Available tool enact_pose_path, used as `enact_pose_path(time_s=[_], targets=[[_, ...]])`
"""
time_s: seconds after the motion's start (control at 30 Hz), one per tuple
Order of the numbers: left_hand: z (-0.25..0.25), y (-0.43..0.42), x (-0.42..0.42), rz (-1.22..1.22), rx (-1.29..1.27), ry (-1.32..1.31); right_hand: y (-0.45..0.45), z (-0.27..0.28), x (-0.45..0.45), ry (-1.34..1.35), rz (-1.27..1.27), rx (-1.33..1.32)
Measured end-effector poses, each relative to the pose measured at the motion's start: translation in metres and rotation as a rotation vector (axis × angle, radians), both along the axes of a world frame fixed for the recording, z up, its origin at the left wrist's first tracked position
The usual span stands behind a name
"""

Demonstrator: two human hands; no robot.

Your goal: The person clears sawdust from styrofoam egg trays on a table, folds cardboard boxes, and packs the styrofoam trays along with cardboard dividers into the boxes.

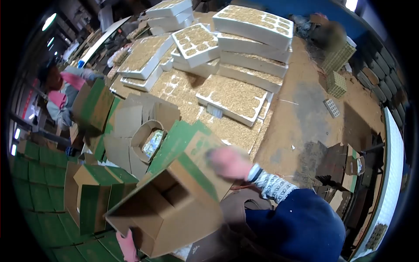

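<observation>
An open cardboard box point(166, 218) with a green band on its outer side is tilted in front of me, its mouth facing me and its inside bare. My left hand point(127, 246), in a pink glove, is closed on the box's lower left edge; part of the hand is cut off by the frame. My right hand point(231, 162), also pink-gloved, is at the box's far right side, by the brown and green cardboard. It is smeared by motion, so its fingers do not show clearly.
White foam trays point(251, 46) filled with tan grainy material are stacked ahead. More green-banded boxes point(94, 198) stand at left, near a round carton point(148, 142) holding printed packets. A co-worker point(65, 94) is at far left. Yellowish crates point(336, 84) sit on the floor at right.
</observation>
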State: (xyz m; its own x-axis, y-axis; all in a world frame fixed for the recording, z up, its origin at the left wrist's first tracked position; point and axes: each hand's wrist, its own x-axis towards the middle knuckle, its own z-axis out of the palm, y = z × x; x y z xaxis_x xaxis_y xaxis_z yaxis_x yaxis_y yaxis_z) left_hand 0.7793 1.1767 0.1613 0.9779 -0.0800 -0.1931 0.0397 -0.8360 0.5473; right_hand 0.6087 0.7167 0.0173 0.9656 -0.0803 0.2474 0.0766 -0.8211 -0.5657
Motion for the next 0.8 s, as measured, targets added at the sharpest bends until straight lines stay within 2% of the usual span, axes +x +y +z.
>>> enact_pose_path(time_s=[0.03, 0.07, 0.1, 0.13, 0.2, 0.23, 0.27, 0.33, 0.37, 0.4, 0.43, 0.47, 0.5, 0.53, 0.57, 0.63, 0.7, 0.73, 0.77, 0.8], targets=[[0.005, -0.022, -0.006, 0.129, 0.018, -0.125, -0.019, 0.013, -0.003, -0.096, -0.332, 0.092], [0.009, -0.034, -0.004, 0.107, -0.061, -0.239, -0.048, -0.015, 0.000, -0.144, -0.750, 0.207], [0.010, -0.046, -0.002, 0.093, -0.216, -0.251, -0.081, -0.031, -0.001, -0.256, -1.045, 0.424], [0.010, -0.055, -0.001, 0.075, -0.373, -0.262, -0.132, -0.062, -0.004, -0.238, -1.247, 0.381], [0.027, -0.066, 0.005, 0.193, -0.295, -0.057, -0.186, -0.081, 0.004, 0.236, -1.638, 0.607], [0.034, -0.065, 0.007, 0.252, -0.259, 0.045, -0.188, -0.104, 0.011, 0.122, -1.540, 0.673], [0.035, -0.061, 0.010, 0.211, -0.297, 0.038, -0.185, -0.094, 0.028, -0.009, -1.428, 0.733], [0.053, -0.060, 0.011, 0.220, -0.229, 0.054, -0.143, -0.075, 0.042, 0.027, -1.440, 0.739], [0.065, -0.051, 0.022, 0.059, -0.198, 0.266, -0.131, -0.075, 0.056, -0.082, -1.452, 0.871], [0.062, -0.050, 0.023, 0.063, -0.274, 0.258, -0.117, -0.079, 0.065, -0.179, -1.463, 1.012], [0.051, -0.049, 0.021, 0.137, -0.271, 0.172, -0.118, -0.109, 0.082, -0.432, -1.507, 1.069], [0.046, -0.054, 0.016, 0.207, -0.268, 0.077, -0.112, -0.076, 0.083, -0.273, -1.622, 0.980], [0.049, -0.057, 0.012, 0.206, -0.209, 0.116, -0.127, -0.096, 0.082, -0.254, -1.607, 0.995], [0.019, -0.027, 0.021, 0.146, -0.184, -0.081, -0.143, -0.113, 0.076, -0.244, -1.592, 0.998], [0.032, -0.036, 0.018, 0.138, -0.191, 0.007, -0.134, -0.080, 0.062, -0.512, -1.294, 1.393], [0.047, -0.047, 0.012, 0.112, -0.227, 0.099, -0.182, -0.170, 0.044, -0.400, -1.141, 1.353], [0.054, -0.041, 0.007, 0.098, -0.190, 0.110, -0.141, -0.048, 0.007, -0.111, -0.905, 1.669], [0.056, -0.035, 0.006, 0.106, -0.177, 0.122, -0.133, -0.047, -0.001, -0.314, -0.836, 1.532], [0.053, -0.031, 0.006, 0.092, -0.208, 0.109, -0.098, 0.021, -0.001, -0.381, -0.972, 1.637], [0.047, -0.029, 0.005, 0.078, -0.237, 0.101, -0.095, 0.034, -0.014, -0.351, -0.898, 1.619]])
